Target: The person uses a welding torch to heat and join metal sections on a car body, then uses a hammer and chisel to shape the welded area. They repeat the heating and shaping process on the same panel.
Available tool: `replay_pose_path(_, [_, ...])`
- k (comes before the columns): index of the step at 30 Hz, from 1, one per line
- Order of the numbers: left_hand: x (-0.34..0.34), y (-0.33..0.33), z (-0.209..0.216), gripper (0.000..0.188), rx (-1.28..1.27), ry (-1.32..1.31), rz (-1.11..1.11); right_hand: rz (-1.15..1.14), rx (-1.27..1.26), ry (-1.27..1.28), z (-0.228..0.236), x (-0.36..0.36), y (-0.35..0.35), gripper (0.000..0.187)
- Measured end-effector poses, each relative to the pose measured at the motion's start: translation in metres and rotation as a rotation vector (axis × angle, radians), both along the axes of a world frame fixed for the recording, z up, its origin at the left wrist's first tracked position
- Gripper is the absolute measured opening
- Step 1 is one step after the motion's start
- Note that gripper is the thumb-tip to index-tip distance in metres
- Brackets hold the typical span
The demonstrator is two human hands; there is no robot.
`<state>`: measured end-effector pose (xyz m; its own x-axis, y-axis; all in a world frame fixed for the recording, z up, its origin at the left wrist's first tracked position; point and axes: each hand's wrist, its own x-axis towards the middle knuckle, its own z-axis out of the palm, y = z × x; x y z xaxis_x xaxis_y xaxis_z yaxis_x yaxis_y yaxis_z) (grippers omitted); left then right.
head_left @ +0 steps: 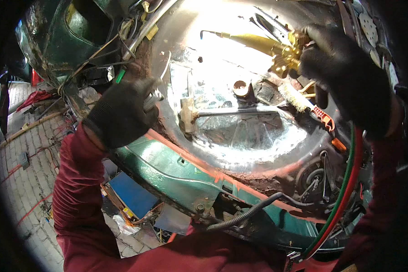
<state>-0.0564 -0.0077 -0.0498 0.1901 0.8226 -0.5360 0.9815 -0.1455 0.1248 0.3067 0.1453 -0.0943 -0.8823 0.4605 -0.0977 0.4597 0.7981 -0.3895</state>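
Observation:
My right hand (344, 75), in a black glove, is closed around the brass body of a gas torch (256, 43). The torch's thin, bent nozzle points left across the brightly lit round hollow of a car body. My left hand (124, 111), also gloved in black, is closed at the hollow's left edge. A small shiny metal piece (152, 99) pokes out of its fingers, and a thin pale rod (166, 67) rises just above; I cannot make out whether they belong together. Between my hands lies a hammer (188, 115), its handle stretching right. A wire brush (323, 117) with an orange handle rests below my right hand.
A green and a red hose (349, 181) run down the right side. A rusty round pipe end (241, 88) stands inside the hollow. A black corrugated tube (247, 213) crosses the green body panel (161, 158). Paving, cables and a blue flat panel (132, 195) lie at lower left.

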Motion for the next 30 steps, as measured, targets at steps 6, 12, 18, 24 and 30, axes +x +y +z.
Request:
replay_pose_path(6, [0.019,0.009,-0.017,0.044,-0.146,-0.023,0.016,-0.330,-0.138,-0.086,-0.011,0.003,-0.050,0.031])
replay_pose_path(12, [0.019,0.010,-0.039,0.051,-0.221,-0.048,-0.013,-0.705,-0.608,0.068,-0.041,0.005,-0.058,0.037])
replay_pose_path(18, [0.030,0.024,-0.048,0.043,-0.226,-0.069,0.108,-0.879,-0.741,0.426,-0.089,0.007,-0.083,0.037])
replay_pose_path(24, [0.022,0.043,-0.039,0.038,-0.215,-0.248,0.345,-1.011,-1.150,0.417,-0.105,0.010,-0.112,0.032])
replay_pose_path(30, [0.015,0.073,-0.037,0.035,-0.390,-0.269,0.619,-1.130,-1.348,0.427,-0.117,0.009,-0.169,0.040])
